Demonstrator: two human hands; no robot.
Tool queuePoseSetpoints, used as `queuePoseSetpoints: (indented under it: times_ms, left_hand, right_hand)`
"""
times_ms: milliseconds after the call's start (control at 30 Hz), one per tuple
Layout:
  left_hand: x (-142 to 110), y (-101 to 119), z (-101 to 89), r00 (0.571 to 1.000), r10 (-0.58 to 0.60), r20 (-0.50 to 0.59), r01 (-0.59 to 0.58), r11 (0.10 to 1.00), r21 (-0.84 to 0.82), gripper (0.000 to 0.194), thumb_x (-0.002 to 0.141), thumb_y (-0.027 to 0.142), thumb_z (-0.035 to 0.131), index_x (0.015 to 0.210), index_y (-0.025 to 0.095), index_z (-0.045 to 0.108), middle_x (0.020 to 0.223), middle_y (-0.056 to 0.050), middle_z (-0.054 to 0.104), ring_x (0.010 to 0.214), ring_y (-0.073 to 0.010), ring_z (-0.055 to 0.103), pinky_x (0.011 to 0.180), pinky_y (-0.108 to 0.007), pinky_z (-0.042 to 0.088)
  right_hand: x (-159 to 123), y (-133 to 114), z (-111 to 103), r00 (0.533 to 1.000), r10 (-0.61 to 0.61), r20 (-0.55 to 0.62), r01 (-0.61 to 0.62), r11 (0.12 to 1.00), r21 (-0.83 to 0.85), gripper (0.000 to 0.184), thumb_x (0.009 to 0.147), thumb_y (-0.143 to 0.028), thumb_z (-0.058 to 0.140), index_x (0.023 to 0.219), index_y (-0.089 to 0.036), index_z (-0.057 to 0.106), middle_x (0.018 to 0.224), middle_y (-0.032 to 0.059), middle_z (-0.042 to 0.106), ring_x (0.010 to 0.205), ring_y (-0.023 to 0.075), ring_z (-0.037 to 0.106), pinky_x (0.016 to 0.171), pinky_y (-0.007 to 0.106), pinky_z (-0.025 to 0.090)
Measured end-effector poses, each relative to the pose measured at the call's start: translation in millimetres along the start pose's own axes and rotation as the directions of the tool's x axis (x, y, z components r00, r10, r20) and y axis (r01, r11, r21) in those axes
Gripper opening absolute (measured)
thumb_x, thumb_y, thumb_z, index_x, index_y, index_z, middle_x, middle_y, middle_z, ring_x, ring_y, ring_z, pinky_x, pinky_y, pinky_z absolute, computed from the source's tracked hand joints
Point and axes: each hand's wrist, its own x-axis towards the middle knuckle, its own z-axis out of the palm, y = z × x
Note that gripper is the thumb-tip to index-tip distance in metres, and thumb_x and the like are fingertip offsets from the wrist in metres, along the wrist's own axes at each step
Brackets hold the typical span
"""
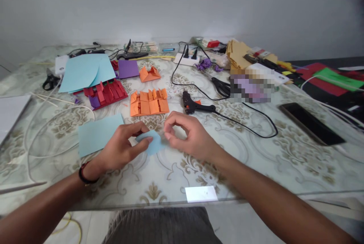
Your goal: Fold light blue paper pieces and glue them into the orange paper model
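While my left hand (125, 147) pinches small blue paper (156, 146), I cannot tell whether my right hand (196, 137) grips. Likely light and creasable, it suits edge-holding.

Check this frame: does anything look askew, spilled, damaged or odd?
Two things stand out. A pixelated patch right of the glue gun obscures what lies there, unlike its clearer surroundings. Some purple paper beside the power strip looks crumpled, whereas the purple square farther left lies flat. I see no spill.
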Motion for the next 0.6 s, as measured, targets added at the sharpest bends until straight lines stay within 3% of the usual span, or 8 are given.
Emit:
queuePoseSetpoints:
  times_ms: [133, 267, 467, 600]
  left_hand:
    - [-2, 1, 5.9, 0.999, 0.046, 0.017, -0.046, 0.999, 0.002, 0.009, 0.097, 0.025, 0.064, 0.092, 0.017, 0.067, 0.080, 0.001, 0.068, 0.071, -0.0116, 0.058, 0.069, -0.025, 0.046]
    - [-3, -1, 8.0, 0.997, 0.071, -0.023, -0.071, 0.997, -0.007, 0.008, 0.095, 0.024, 0.067, 0.100, 0.018, 0.067, 0.090, -0.002, 0.073, 0.080, -0.0138, 0.066, 0.077, -0.026, 0.050]
    - [-4, -1, 5.6, 0.994, 0.110, 0.006, -0.111, 0.993, 0.032, 0.005, 0.094, 0.020, 0.066, 0.099, 0.019, 0.065, 0.091, -0.001, 0.072, 0.082, -0.0138, 0.066, 0.079, -0.027, 0.050]
    - [-3, 2, 0.9, 0.997, 0.077, 0.003, -0.077, 0.995, 0.057, 0.005, 0.092, 0.018, 0.066, 0.096, 0.019, 0.064, 0.089, 0.000, 0.071, 0.081, -0.0139, 0.065, 0.077, -0.026, 0.050]
  right_hand:
    - [-1, 0, 7, 0.998, -0.019, 0.060, 0.021, 0.999, -0.042, 0.009, 0.087, -0.015, 0.069, 0.085, -0.020, 0.062, 0.082, -0.0011, 0.059, 0.076, 0.0134, 0.057, 0.074, 0.028, 0.046]
    - [-2, 1, 13, 0.999, -0.005, 0.044, 0.008, 0.999, -0.052, 0.012, 0.087, -0.013, 0.068, 0.081, -0.020, 0.059, 0.079, -0.0020, 0.058, 0.073, 0.0129, 0.056, 0.072, 0.027, 0.046]
    - [-3, 1, 14, 0.998, -0.052, 0.038, 0.055, 0.996, -0.072, 0.015, 0.081, -0.007, 0.066, 0.078, -0.020, 0.058, 0.077, -0.0027, 0.055, 0.071, 0.0124, 0.054, 0.070, 0.026, 0.044]
    - [-2, -2, 7, 0.997, -0.063, 0.032, 0.065, 0.995, -0.074, 0.016, 0.079, -0.005, 0.064, 0.077, -0.020, 0.059, 0.076, -0.0023, 0.057, 0.071, 0.0125, 0.053, 0.070, 0.027, 0.044]
